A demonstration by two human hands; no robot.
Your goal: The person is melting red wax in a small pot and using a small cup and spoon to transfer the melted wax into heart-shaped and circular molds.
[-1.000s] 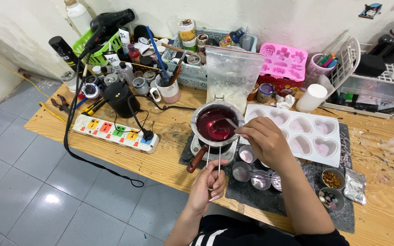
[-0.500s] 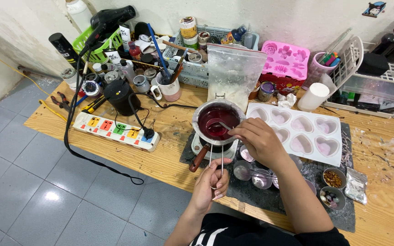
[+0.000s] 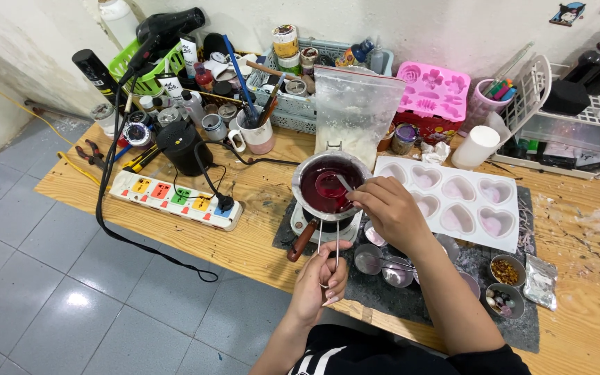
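While gripped, pot [image 3: 328, 186] between hands.

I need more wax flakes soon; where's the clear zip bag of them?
In the head view, the clear zip bag stands upright behind the metal pot, in front of the grey crate.

One head-worn camera looked steeply down from above the person's chest, facing the wooden table [image 3: 258, 194] and back wall, fairly close.

— What is being kept at ten o'clock on the bench?
— A power strip [image 3: 175, 199] is lying there; a hair dryer [image 3: 168, 29] is being held in a green basket [image 3: 140, 76].
— And at two o'clock?
— A pink mould [image 3: 432, 92] is being propped against the wall.
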